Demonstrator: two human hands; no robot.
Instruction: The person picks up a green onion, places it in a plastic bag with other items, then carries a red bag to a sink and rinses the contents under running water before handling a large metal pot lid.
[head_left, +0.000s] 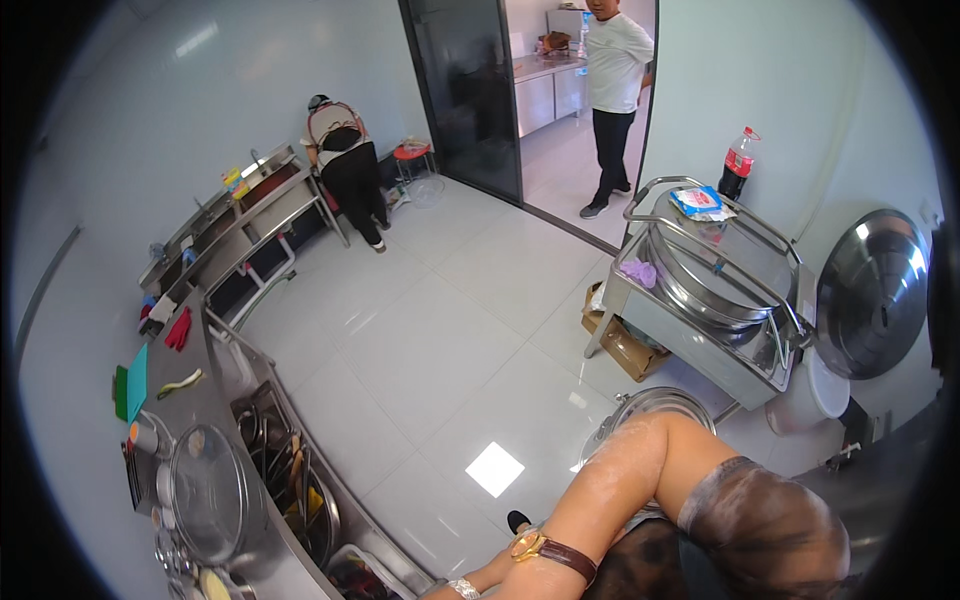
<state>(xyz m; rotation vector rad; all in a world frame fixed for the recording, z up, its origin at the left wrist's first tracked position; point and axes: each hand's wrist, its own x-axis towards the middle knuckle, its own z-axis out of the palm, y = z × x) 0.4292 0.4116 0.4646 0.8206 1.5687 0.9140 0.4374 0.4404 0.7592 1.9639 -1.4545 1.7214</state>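
Both of my hands are out of view below the bottom edge. A bent bare arm (615, 480) dusted with white powder crosses the lower right, under a sheer dark sleeve (765, 517). On its wrist is a gold wristwatch (529, 545) with a brown strap. Beside it, a second wrist wears a silver bracelet (465, 589). Behind the elbow stands a round steel vessel (675, 401), partly hidden by the arm. To the left, a steel counter (214, 390) holds a large round basin (206, 495), a green-and-white stalk (180, 384), a red cloth (178, 330) and a teal board (137, 381).
A steel trolley (690, 330) carries a large round pan with a packet (701, 201). Around it are a cardboard box (630, 349), white bucket (810, 397) and leaning steel lid (874, 296). One person (349, 150) bends near the sinks; another (619, 67) stands in the doorway.
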